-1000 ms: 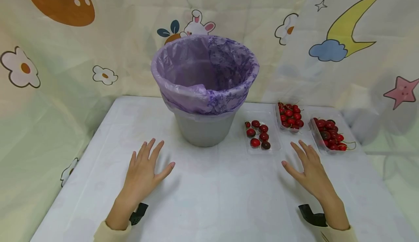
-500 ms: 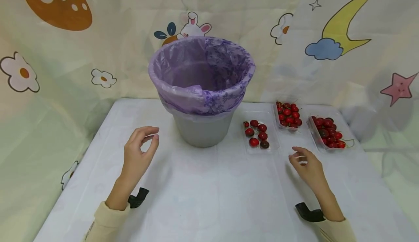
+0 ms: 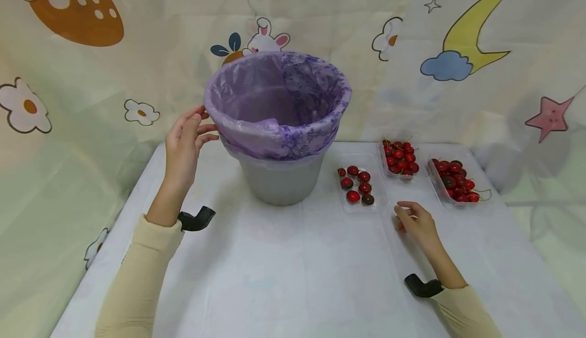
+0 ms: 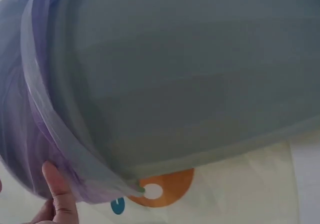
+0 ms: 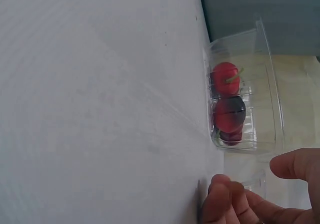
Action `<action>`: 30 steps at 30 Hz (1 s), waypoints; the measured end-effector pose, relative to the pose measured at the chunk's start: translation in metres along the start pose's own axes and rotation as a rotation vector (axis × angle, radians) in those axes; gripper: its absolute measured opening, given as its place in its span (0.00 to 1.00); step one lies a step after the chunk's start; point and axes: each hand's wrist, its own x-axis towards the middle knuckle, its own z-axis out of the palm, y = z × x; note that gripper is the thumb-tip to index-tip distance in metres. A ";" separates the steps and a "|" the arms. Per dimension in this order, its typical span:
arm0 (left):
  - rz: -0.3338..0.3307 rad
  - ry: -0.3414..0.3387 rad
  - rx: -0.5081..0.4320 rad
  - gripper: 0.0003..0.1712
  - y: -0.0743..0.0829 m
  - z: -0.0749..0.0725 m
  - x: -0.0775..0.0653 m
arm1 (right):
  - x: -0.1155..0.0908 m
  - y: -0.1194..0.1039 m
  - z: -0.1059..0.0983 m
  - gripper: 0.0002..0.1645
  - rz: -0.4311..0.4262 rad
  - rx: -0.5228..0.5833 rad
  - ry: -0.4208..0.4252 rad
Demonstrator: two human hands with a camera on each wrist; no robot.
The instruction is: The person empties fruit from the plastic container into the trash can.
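A grey bin [image 3: 281, 180] stands on the white-covered table, lined with a purple patterned plastic bag [image 3: 256, 137] folded over its rim. At the rim's left side, my left hand [image 3: 178, 147] has its fingers spread right against the bag. In the left wrist view, one finger [image 4: 56, 181] overlaps the purple bag's folded edge. My right hand [image 3: 418, 226] hovers low over the table, its fingers loosely bent around nothing. Just beyond it lies a clear plastic box [image 3: 382, 198] with several dark red cherries [image 3: 353, 196], also visible as cherries [image 5: 230, 115] in the right wrist view.
Two fuller clear boxes of cherries stand at the back right: one box of cherries [image 3: 401, 165] behind, another box of cherries [image 3: 458, 180] at the far right. A cartoon-printed cloth [image 3: 174, 33] hangs close behind the bin and along the table's left side.
My left hand has risen from above the table up to the bin's left rim. My right hand's fingers have gone from spread to loosely bent, and it has shifted slightly left.
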 end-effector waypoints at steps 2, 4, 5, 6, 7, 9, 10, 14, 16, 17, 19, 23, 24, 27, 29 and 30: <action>-0.031 -0.007 -0.008 0.21 0.004 0.005 0.009 | 0.002 -0.001 0.003 0.28 0.023 0.053 -0.022; -0.075 -0.006 0.018 0.22 0.007 0.009 0.015 | 0.003 -0.002 0.004 0.28 0.036 0.105 -0.043; -0.096 -0.007 0.036 0.23 0.009 0.011 0.018 | 0.004 -0.002 0.005 0.27 0.035 0.130 -0.051; -0.120 -0.007 0.057 0.25 0.010 0.013 0.020 | 0.004 -0.002 0.006 0.27 0.026 0.153 -0.056; -0.145 -0.010 0.079 0.27 0.011 0.014 0.021 | 0.005 -0.002 0.006 0.27 0.016 0.178 -0.060; -0.185 -0.013 0.118 0.30 0.012 0.017 0.023 | 0.006 -0.002 0.006 0.29 0.004 0.238 -0.068; -0.200 -0.016 0.135 0.31 0.012 0.018 0.024 | 0.006 -0.002 0.006 0.30 0.003 0.269 -0.070; -0.220 -0.020 0.132 0.29 0.012 0.023 0.026 | 0.009 -0.008 0.005 0.32 0.027 0.320 -0.078; -0.214 -0.018 0.108 0.27 0.011 0.024 0.026 | 0.010 -0.011 0.005 0.32 0.038 0.300 -0.084; -0.210 -0.016 0.097 0.26 0.011 0.025 0.025 | 0.010 -0.013 0.005 0.31 0.038 0.287 -0.090; -0.203 -0.013 0.086 0.26 0.010 0.025 0.024 | 0.010 -0.015 0.005 0.30 0.034 0.259 -0.096; -0.198 -0.010 0.086 0.25 0.009 0.026 0.024 | 0.010 -0.016 0.007 0.28 0.019 0.223 -0.115; -0.197 -0.009 0.086 0.25 0.009 0.025 0.024 | 0.010 -0.016 0.007 0.28 0.018 0.217 -0.119; -0.197 -0.007 0.086 0.26 0.009 0.025 0.024 | 0.010 -0.017 0.008 0.28 0.010 0.211 -0.137; -0.196 -0.008 0.080 0.26 0.010 0.025 0.024 | 0.010 -0.018 0.007 0.28 0.009 0.215 -0.146; -0.196 -0.007 0.076 0.26 0.010 0.025 0.024 | 0.010 -0.018 0.007 0.27 0.005 0.215 -0.146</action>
